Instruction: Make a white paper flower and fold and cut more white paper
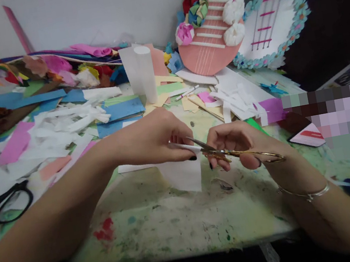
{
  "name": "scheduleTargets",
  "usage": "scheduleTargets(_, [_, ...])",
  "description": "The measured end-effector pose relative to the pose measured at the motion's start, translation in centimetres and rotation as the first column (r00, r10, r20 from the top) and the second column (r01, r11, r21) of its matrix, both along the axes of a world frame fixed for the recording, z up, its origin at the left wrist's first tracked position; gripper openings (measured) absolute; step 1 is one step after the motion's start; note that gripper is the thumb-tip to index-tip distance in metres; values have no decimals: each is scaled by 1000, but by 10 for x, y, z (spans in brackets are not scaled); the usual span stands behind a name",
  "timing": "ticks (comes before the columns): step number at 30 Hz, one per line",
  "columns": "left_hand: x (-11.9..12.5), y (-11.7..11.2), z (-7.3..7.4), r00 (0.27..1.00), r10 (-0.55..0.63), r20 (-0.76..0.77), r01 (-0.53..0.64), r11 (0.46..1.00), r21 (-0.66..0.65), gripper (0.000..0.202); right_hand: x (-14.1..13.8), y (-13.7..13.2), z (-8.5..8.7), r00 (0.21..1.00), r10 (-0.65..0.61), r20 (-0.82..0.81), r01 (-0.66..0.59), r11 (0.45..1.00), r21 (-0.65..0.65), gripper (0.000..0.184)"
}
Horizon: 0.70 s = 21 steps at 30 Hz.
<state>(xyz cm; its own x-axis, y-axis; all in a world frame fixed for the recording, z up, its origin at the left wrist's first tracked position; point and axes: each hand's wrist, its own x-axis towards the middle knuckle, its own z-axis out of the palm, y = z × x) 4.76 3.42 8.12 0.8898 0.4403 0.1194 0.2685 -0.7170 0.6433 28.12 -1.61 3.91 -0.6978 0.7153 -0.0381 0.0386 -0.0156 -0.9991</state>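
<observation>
My left hand (154, 138) pinches a white sheet of paper (182, 172) by its top edge, and the sheet hangs down over the paint-stained table (178, 225). My right hand (236, 142) grips small gold scissors (229, 152) with fingers through the handles. The scissor blades are open and point left, meeting the paper's upper right edge just beside my left fingertips.
Black-handled scissors (2, 209) lie at the left edge. Coloured paper scraps (58, 120) and white strips cover the back of the table. A white paper roll (145, 74) stands behind my hands. A pink paper guitar model (216, 19) and a white ring-shaped craft (273, 23) lean at back right.
</observation>
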Motion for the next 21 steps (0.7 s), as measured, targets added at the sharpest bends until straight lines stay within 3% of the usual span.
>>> scheduleTargets(4, [0,-1,1,1000,-10,6,10,999,-36,12,0,-1,3,1000,-26,1,26,1000,-2,62])
scheduleTargets(8, [-5,2,6,990,70,126,-48,984,-170,28,3,0,2,1000,-21,-15,21,1000,5,63])
scheduleTargets(12, [-15,6,14,985,123,122,-88,961,-263,31,5,-3,4,998,-59,-12,59,998,30,61])
scheduleTargets(15, [-21,10,17,987,127,94,-100,962,-254,30,5,-4,6,996,-85,-17,85,996,24,60])
scheduleTargets(19, [-27,14,18,998,34,54,-23,980,-199,30,8,0,4,997,-54,-52,54,999,3,57])
scheduleTargets(21, [-28,16,17,992,83,91,-58,966,-251,28,9,4,1,997,-14,-76,13,1000,-8,57])
